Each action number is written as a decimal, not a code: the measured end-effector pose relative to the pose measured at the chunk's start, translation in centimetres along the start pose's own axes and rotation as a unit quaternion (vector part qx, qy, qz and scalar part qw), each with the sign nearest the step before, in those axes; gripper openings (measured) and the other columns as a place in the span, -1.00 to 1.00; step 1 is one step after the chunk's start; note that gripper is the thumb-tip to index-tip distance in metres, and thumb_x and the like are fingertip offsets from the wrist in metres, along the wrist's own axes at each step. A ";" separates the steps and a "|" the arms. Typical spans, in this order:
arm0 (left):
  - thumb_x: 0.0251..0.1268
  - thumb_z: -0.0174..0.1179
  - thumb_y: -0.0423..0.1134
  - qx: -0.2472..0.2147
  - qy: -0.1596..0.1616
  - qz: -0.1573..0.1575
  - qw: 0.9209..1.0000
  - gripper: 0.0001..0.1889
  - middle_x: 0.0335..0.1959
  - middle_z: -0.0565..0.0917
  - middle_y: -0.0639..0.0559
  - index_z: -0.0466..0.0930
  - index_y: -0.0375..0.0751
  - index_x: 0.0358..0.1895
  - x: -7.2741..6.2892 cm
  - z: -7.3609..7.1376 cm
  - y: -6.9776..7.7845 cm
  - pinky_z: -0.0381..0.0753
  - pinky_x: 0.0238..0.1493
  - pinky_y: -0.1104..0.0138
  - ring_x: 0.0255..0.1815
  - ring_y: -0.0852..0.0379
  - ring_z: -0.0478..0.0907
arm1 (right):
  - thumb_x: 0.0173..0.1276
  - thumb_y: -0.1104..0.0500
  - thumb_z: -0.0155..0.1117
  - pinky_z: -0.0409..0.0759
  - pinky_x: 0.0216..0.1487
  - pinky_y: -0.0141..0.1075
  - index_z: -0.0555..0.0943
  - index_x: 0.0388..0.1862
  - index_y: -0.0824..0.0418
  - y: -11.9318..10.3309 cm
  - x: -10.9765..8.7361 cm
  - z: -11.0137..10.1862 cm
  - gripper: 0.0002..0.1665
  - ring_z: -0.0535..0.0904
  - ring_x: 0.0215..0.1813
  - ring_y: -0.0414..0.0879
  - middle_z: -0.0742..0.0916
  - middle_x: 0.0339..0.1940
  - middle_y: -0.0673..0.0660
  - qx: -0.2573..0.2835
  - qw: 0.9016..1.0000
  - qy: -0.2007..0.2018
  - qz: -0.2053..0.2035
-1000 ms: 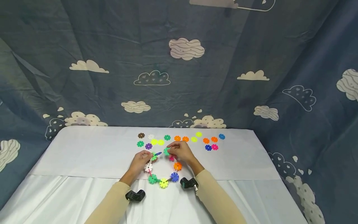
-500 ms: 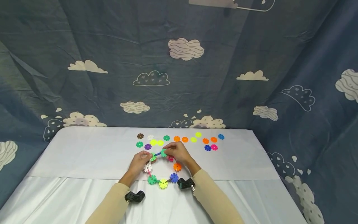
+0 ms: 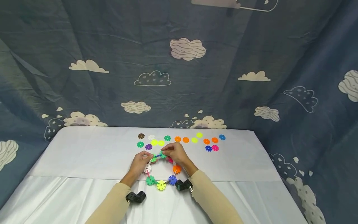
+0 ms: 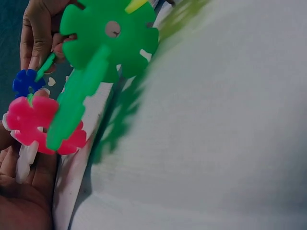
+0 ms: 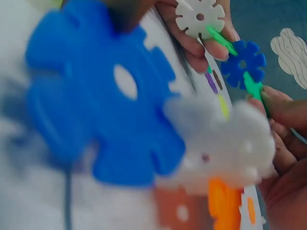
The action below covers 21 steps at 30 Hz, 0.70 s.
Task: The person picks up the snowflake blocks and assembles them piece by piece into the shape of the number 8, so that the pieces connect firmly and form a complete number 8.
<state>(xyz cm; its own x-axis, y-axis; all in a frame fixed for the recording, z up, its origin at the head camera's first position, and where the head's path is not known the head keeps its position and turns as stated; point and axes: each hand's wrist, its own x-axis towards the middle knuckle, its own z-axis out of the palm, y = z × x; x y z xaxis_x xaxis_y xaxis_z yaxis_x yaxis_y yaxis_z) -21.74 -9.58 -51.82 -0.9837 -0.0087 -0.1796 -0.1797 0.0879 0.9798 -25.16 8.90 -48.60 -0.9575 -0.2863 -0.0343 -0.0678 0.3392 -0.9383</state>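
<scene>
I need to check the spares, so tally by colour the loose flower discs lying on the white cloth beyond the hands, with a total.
Brown disc: 1
White disc: 1
Purple disc: 1
Pink disc: 1
Green discs: 2
Blue discs: 2
Yellow discs: 4
Orange discs: 4
Total visible: 16
</scene>
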 end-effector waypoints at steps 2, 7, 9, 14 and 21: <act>0.38 0.14 -0.31 0.008 -0.002 0.006 1.000 -0.86 -0.49 0.71 -0.07 0.50 -0.36 -0.19 0.0 0.1 0.0 0.39 -0.54 0.45 -0.57 0.25 0.54 | 0.29 0.34 0.31 0.63 -0.46 -0.33 0.71 -0.22 0.39 0.2 -0.1 -0.4 -0.87 0.58 -0.56 -0.09 0.74 -0.43 0.19 -0.003 1.000 -0.009 -0.009; 0.37 0.14 -0.29 0.020 -0.011 0.014 1.000 -0.84 -0.51 0.68 0.00 0.51 -0.35 -0.17 0.2 0.2 -0.2 0.37 -0.50 0.43 -0.57 0.23 0.46 | 0.30 0.21 0.34 0.57 -0.47 -0.31 0.70 -0.14 0.36 0.9 -0.2 -2.6 -0.76 0.54 -0.49 0.01 0.72 -0.33 0.22 -0.021 0.999 0.014 -0.029; 0.37 0.14 -0.28 0.027 -0.011 0.010 1.000 -0.85 -0.51 0.67 0.03 0.52 -0.33 -0.16 0.3 0.3 -0.2 0.37 -0.47 0.40 -0.56 0.21 0.43 | 0.29 0.22 0.36 0.52 -0.52 -0.33 0.70 -0.15 0.36 1.3 -0.4 -4.0 -0.77 0.51 -0.51 0.01 0.70 -0.35 0.21 -0.031 0.998 0.050 -0.026; 0.40 0.11 -0.26 0.022 -0.028 -0.010 0.999 -0.80 -0.27 0.70 -0.06 0.51 -0.32 -0.05 0.3 0.0 -0.2 0.44 -0.14 0.33 -0.34 0.16 0.58 | 0.24 0.25 0.39 0.50 -0.49 -0.39 0.72 -0.20 0.30 3.0 -1.5 -8.3 -0.83 0.49 -0.43 -0.06 0.70 -0.33 0.13 -0.083 0.983 0.162 0.024; 0.52 -0.05 -0.09 0.003 -0.104 -0.039 0.994 -0.54 0.30 0.40 -0.29 0.36 -0.33 0.30 0.5 -1.3 1.1 0.41 0.29 0.05 -0.14 0.01 0.68 | 0.22 0.20 0.41 0.54 -0.26 -0.29 0.66 -0.03 0.33 5.4 -3.8 -13.3 -0.64 0.48 -0.21 0.05 0.63 -0.30 0.20 -0.180 0.952 0.212 0.126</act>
<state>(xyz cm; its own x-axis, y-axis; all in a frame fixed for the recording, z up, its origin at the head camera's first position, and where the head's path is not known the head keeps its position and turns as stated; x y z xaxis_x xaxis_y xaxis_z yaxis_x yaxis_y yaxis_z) -22.42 -10.81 -50.74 -0.9442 0.1895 -0.2694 -0.2540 0.1018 0.9618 -25.56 23.71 -48.93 -0.9781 0.2062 -0.0291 0.1602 0.6558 -0.7377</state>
